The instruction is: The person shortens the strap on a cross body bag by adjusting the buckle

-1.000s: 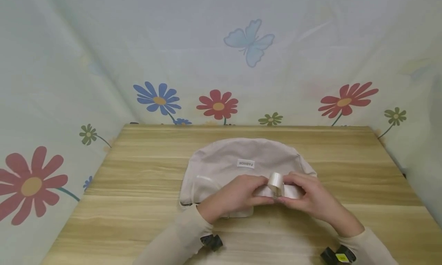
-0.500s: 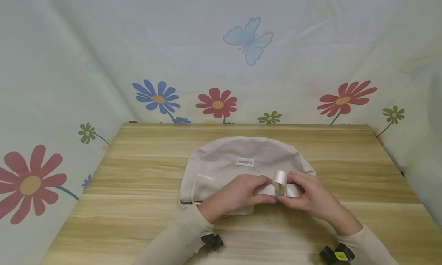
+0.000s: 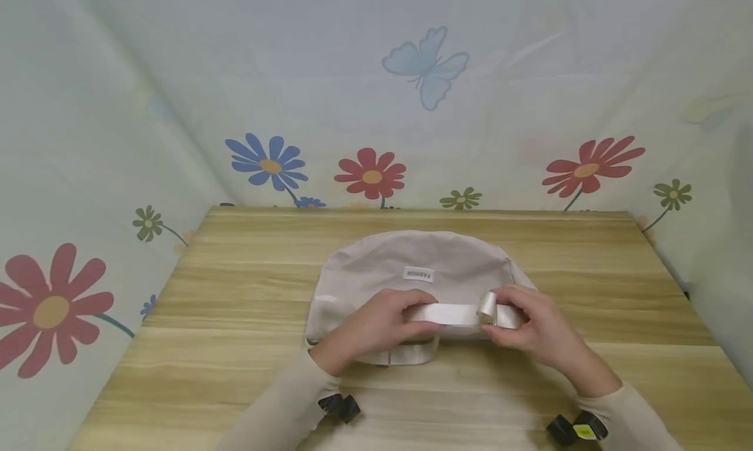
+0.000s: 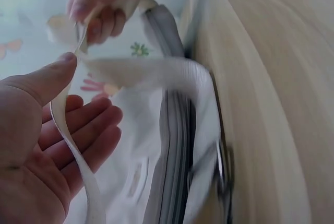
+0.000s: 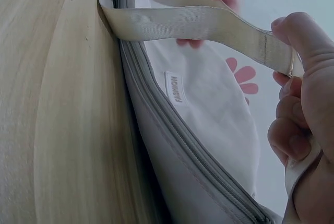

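Note:
A pale pinkish-beige fabric bag lies on the wooden table, its "FASHION" label upside down in the head view. Between my hands, its light strap stretches above the near side. My left hand holds the strap loosely between thumb and fingers; the left wrist view shows the thumb against its edge and the fingers rather extended. At the right end, my right hand grips the strap next to a thin metal slider buckle. A short strap loop stands up there. Fingers partly hide the buckle.
The wooden table runs under the bag and both forearms. Behind and at the sides hangs a pale curtain printed with flowers and a butterfly. A dark zipper follows the bag's edge. Each wrist wears a black device.
My left hand has moved left along the strap, away from my right hand, baring a straight stretch. The loop at the buckle has shifted right and become smaller. The bag stays in place.

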`<state>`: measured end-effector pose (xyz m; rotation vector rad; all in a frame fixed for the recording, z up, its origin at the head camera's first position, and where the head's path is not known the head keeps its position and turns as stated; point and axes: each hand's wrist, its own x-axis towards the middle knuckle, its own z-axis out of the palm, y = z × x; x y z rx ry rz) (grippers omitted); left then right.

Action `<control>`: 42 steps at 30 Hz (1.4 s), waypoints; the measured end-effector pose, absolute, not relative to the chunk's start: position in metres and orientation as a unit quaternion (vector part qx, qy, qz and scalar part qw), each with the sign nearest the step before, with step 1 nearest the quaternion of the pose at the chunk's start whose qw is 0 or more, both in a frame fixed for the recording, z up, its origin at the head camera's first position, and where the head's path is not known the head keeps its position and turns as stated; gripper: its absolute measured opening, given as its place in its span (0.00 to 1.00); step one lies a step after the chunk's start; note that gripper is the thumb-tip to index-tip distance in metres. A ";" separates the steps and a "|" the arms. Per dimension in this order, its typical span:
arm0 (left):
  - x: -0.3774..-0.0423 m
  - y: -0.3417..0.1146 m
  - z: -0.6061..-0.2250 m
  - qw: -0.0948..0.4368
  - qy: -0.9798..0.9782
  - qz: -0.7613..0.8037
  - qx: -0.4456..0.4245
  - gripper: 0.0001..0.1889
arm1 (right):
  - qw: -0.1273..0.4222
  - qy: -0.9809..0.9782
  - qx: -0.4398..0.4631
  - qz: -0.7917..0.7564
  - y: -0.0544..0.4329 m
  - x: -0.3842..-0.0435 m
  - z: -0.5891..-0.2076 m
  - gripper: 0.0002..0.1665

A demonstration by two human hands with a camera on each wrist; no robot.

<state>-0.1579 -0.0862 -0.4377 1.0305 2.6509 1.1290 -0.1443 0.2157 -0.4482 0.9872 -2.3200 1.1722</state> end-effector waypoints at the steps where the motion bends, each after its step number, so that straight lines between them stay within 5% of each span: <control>1: -0.158 -0.091 -0.438 0.042 0.867 0.368 0.335 0.16 | 0.178 -0.822 0.347 0.416 0.217 -0.144 -0.447 0.30; 17: -0.152 -0.146 -0.443 0.073 0.877 0.366 0.302 0.13 | 0.175 -0.821 0.333 0.429 0.224 -0.142 -0.444 0.32; 24: -0.152 -0.113 -0.438 0.128 0.891 0.306 0.311 0.35 | 0.173 -0.817 0.333 0.437 0.226 -0.140 -0.444 0.33; 28: -0.150 -0.073 -0.437 0.101 0.892 0.257 0.359 0.43 | 0.169 -0.817 0.340 0.434 0.226 -0.140 -0.444 0.34; 36: -0.152 -0.034 -0.439 0.070 0.877 0.322 0.349 0.15 | 0.157 -0.814 0.375 0.414 0.225 -0.141 -0.441 0.36; 42: -0.152 -0.029 -0.433 0.034 0.880 0.309 0.360 0.12 | 0.115 -0.847 0.371 0.363 0.220 -0.140 -0.431 0.35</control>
